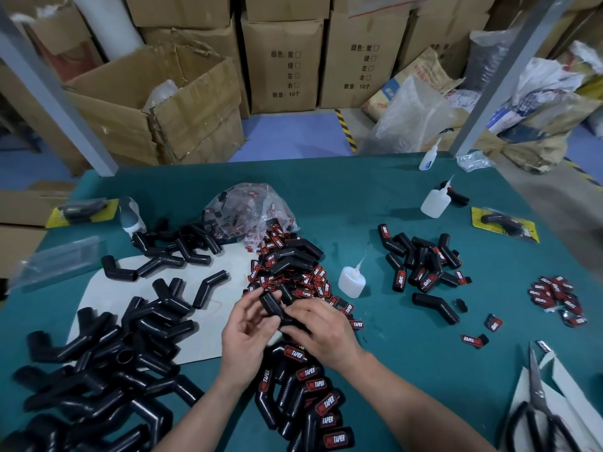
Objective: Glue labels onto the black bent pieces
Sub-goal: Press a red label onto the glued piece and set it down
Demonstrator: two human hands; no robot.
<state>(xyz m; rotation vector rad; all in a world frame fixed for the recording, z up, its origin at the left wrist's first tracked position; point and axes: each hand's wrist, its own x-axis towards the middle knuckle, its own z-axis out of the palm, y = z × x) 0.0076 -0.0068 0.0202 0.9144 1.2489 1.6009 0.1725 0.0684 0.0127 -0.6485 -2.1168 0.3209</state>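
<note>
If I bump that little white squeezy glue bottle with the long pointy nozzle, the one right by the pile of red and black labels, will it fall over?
Probably yes. The white plastic glue bottle stands upright on a small base with a tall thin nozzle, so a nudge could tip it. It looks light, and its rounded body might roll a little on the green table.

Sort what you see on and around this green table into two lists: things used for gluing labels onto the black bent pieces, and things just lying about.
In use:
- bent piece held in both hands
- left hand, right hand
- loose labels
- glue bottle
- unlabelled pieces

Lying about:
- scissors
- cardboard boxes
- yellow-backed packs
</note>
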